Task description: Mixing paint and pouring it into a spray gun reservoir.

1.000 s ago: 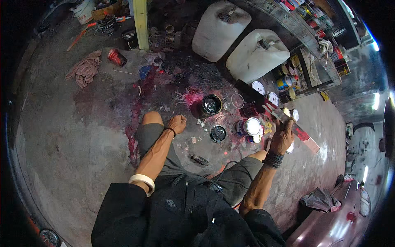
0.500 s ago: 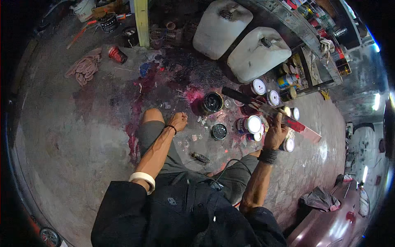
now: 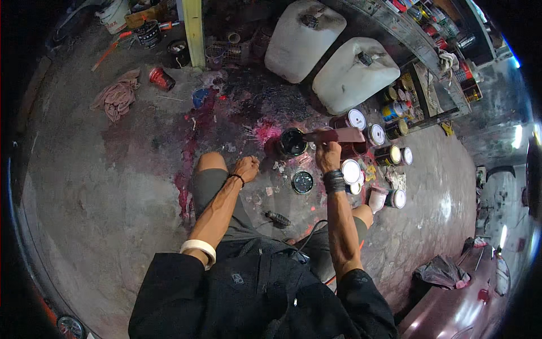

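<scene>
My right hand (image 3: 328, 157) grips a flat paint stirring stick (image 3: 345, 135). One end of it is dark and points left over the rim of an open can (image 3: 293, 142) with dark contents. The broad end, coated reddish pink, points right. My left hand (image 3: 246, 169) rests by my left knee, fingers curled closed, with nothing visible in it. A round lid (image 3: 302, 182) smeared with dark paint lies on the floor between my hands. Just right of my right wrist stands a can with a white lid (image 3: 350, 171).
More lidded cans (image 3: 388, 155) stand to the right. Two large whitish jerrycans (image 3: 357, 76) are at the back, beside a shelf (image 3: 412, 42). A red cup (image 3: 162, 78) and a rag (image 3: 118, 96) lie back left. A dark cylindrical object (image 3: 277, 218) lies near my lap.
My right hand has moved left with the stick, turning it nearly level; its dark end now reaches the open can. My left hand has stayed almost in place.
</scene>
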`<state>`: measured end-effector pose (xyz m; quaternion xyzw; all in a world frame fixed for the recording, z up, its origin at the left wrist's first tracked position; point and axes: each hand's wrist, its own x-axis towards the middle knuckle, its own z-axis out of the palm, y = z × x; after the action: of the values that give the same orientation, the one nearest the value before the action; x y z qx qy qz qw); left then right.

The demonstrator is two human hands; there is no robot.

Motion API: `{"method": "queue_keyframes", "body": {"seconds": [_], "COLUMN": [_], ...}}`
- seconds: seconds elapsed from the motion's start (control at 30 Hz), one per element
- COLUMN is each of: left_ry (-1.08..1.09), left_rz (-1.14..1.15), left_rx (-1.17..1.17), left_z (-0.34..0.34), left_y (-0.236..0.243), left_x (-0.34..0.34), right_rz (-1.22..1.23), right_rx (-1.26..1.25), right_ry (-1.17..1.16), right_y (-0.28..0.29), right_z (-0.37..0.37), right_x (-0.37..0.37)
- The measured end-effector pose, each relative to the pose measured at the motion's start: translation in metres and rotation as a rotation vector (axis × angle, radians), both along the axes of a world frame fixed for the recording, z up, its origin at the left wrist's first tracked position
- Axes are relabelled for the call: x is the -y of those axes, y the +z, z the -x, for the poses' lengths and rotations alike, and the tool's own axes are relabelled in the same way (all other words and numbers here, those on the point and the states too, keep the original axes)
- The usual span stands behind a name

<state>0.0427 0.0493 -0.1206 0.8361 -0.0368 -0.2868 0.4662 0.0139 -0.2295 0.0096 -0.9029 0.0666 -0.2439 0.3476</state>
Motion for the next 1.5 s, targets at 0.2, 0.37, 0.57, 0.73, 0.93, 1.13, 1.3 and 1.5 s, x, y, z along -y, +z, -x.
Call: {"method": "queue_keyframes", "body": {"seconds": [0.2,0.37,0.57,0.73,0.93,1.13,1.3,1.5], "left_ry": [0.038,0.015,0.027,0.054,-0.04,0.003,0.029,0.044], "left_rz": [0.043,0.043,0.042,0.079,-0.03,0.024,0.053,0.027], "left_rx": [-0.015,-0.006,0.009,-0.033,0.055,0.042,-0.042,0.012], "left_z": [-0.001,-0.002,-0.001,-0.001,0.0,-0.002,0.0,0.0], "left_y": [-0.001,-0.009,0.0,0.009,0.005,-0.001,-0.001,-0.001], "left_x": [-0.002,0.001,-0.002,-0.001,0.0,-0.001,0.0,0.001], "right_rz": [0.264,0.005,-0.075,0.034,0.029,0.132,-0.006,0.06], "right_rx": [-0.088,-0.043,-0.106,-0.112,-0.016,-0.11,-0.043,-0.039], "right_ry": [0.069,0.069,0.03,0.075,-0.017,-0.029,-0.09,-0.065], "right_y": [-0.007,0.004,0.009,0.008,-0.003,-0.002,-0.009,-0.01], "right_z": [-0.008,-0.016,-0.019,-0.007,-0.015,-0.009,-0.012,-0.009], "right_x": [-0.003,-0.019,-0.025,-0.02,-0.027,-0.021,-0.026,-0.02]}}
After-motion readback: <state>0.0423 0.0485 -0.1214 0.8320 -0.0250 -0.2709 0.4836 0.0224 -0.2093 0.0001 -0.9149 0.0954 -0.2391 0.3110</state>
